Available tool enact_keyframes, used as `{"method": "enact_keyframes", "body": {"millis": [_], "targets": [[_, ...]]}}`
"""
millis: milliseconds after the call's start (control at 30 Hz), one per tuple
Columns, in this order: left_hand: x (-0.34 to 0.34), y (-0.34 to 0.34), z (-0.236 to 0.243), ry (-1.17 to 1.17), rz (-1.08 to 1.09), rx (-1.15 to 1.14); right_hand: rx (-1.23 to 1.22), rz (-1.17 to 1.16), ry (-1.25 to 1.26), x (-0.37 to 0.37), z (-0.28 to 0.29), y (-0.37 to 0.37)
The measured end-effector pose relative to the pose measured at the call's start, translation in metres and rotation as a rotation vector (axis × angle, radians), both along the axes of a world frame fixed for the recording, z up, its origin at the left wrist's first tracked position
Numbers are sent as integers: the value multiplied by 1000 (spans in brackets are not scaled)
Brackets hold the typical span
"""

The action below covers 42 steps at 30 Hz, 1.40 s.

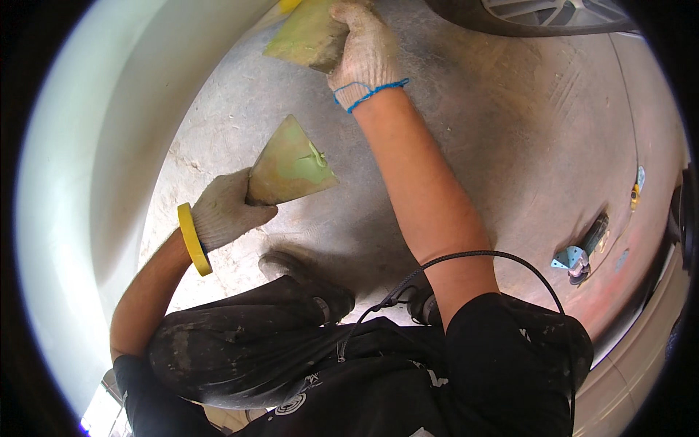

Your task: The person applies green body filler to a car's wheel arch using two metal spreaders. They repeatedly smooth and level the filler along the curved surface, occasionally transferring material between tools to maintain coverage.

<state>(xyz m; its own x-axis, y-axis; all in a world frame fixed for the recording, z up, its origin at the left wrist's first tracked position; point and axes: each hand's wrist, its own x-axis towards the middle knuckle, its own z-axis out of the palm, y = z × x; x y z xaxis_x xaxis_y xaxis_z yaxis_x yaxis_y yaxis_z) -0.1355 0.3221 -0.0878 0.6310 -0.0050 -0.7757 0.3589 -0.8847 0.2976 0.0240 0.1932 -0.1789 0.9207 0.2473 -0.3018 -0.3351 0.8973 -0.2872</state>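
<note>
My left hand [227, 210], in a pale knitted glove, grips a putty spreader [273, 175] by its narrow end. A smear of light green filler [312, 166] lies on the blade's wide part. A roll of yellow tape [193, 239] sits round my left wrist like a bracelet. Farther away, my right hand [370, 51], in a glove with a blue-edged cuff, is closed on a second, wider putty spreader [309, 35] covered in greenish filler. Its far part runs up to the top edge, near the curved panel, and I cannot tell whether they touch.
A large pale curved car panel [116, 138] rises along the left. A car wheel [557, 11] stands at the top right. On the concrete floor [524, 138] to the right lie a sander-like tool [580, 255] and a thin hose [632, 124]. My shoes are below the hands.
</note>
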Motion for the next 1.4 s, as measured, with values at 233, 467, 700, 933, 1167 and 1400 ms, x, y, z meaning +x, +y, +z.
{"method": "enact_keyframes", "body": {"millis": [233, 467, 700, 933, 1167, 1400], "targets": [[3, -4, -3, -41, 32, -56, -179, -22, -17, -9, 5, -9], [13, -14, 17, 31, 397, -242, -1055, 279, -595, -46, 22, -100], [24, -30, 21, -29, 576, -464, -990, 407, -674, -54, 42, -127], [25, -36, 27, 5, 515, -501, -628, 400, -562, -57, 37, -124], [36, -63, 50, 70, 386, -360, 114, 638, -185, -74, 23, -100], [25, -49, 34, -57, 513, -429, -899, 122, -138, -47, 28, -121]]}}
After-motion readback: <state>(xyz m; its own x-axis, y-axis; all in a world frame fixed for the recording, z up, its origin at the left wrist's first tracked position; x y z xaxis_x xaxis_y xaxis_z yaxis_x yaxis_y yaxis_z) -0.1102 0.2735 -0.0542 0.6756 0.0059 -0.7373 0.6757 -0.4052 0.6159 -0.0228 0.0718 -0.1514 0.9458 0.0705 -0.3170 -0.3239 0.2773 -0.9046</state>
